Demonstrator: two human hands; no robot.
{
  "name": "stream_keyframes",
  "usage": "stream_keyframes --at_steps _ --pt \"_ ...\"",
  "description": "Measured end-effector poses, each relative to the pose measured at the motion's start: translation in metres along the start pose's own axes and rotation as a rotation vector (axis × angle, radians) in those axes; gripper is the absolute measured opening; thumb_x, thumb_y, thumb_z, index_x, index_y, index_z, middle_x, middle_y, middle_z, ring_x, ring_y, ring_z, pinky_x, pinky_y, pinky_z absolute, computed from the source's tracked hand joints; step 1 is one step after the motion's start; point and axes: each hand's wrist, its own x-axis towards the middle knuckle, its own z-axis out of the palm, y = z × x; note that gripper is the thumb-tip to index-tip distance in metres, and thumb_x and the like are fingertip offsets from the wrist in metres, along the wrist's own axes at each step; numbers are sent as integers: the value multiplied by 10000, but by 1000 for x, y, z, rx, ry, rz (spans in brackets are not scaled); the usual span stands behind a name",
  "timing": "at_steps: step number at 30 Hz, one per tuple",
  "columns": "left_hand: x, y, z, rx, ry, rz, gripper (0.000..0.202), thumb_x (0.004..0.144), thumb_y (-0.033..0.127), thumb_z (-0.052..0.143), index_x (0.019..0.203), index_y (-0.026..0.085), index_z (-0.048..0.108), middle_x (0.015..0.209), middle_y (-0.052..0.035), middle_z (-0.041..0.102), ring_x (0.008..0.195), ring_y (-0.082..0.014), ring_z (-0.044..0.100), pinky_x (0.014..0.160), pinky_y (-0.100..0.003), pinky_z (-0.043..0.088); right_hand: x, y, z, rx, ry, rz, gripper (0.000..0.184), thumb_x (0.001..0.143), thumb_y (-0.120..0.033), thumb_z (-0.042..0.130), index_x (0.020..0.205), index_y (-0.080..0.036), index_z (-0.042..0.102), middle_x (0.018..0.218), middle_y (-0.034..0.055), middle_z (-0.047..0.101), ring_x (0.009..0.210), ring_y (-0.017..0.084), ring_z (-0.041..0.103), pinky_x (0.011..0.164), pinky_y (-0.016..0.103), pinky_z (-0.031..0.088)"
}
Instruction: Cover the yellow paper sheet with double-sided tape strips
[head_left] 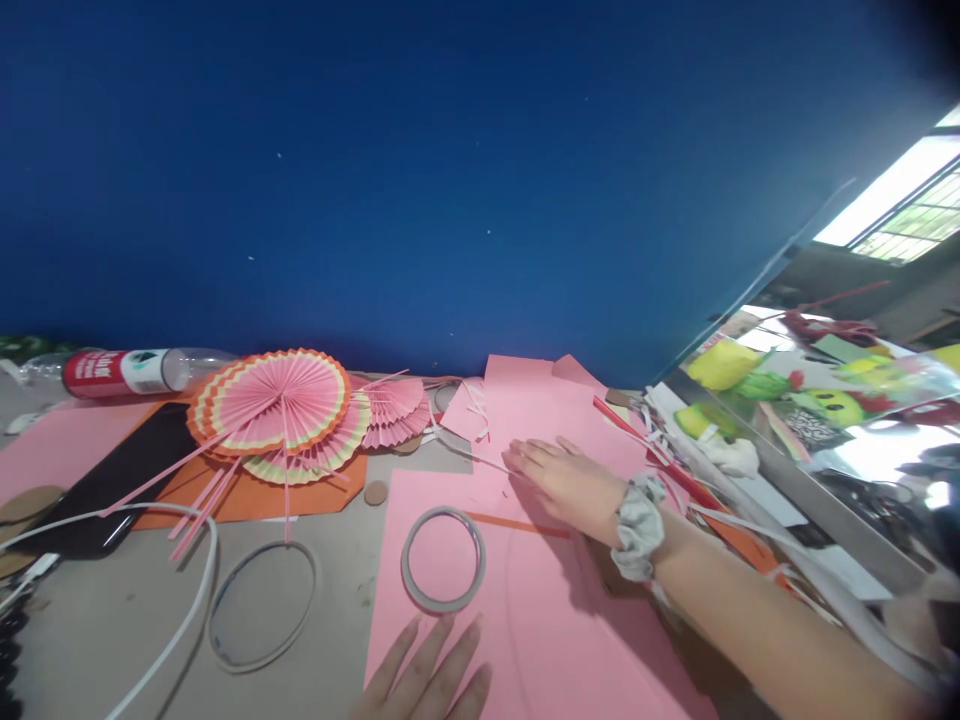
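My right hand, with a grey scrunchie at the wrist, lies flat with its fingers stretched out over pink paper. A thin grey strip-like thing runs up to its fingers; I cannot make out what it is. My left hand rests with spread fingers on the nearer pink sheet, at the bottom edge of the view. Just beyond its fingertips lies a roll of narrow tape. A thin orange paper strip crosses the sheet between the hands.
Pleated paper fans lie at left on orange paper, beside a black phone and a plastic bottle. A second tape ring and a white cable are nearer. A blue partition stands behind; cluttered paper strips lie right.
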Motion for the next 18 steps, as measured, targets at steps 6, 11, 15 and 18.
stream_keyframes --at_steps 6,11,15,18 --pt "0 0 -2 -8 -21 21 332 926 387 437 1226 293 542 1302 -7 547 1221 -226 479 1123 -502 93 0 1 2 -1 55 3 557 766 -38 443 1308 -162 445 1368 115 470 1229 264 446 1044 473 292" --pt "1 -1 -3 -65 9 -18 355 912 409 461 1227 267 544 1346 -32 501 1266 -229 425 1135 -449 123 16 8 17 58 136 111 497 849 -88 425 1342 -145 395 1366 151 456 1255 255 413 1052 469 286" --pt "1 -1 -4 -85 26 -37 365 908 413 468 1229 253 538 1378 -46 460 1284 -231 397 1136 -439 132 25 25 13 147 160 242 409 880 -280 521 1268 -171 454 1274 109 512 1119 236 520 925 464 430" --pt "2 -1 -4 -84 6 -39 372 905 434 465 1229 263 532 1389 -34 446 1292 -223 386 1138 -434 118 25 44 -8 199 141 333 318 887 -327 515 1169 -180 521 1147 72 570 948 180 588 803 390 504"
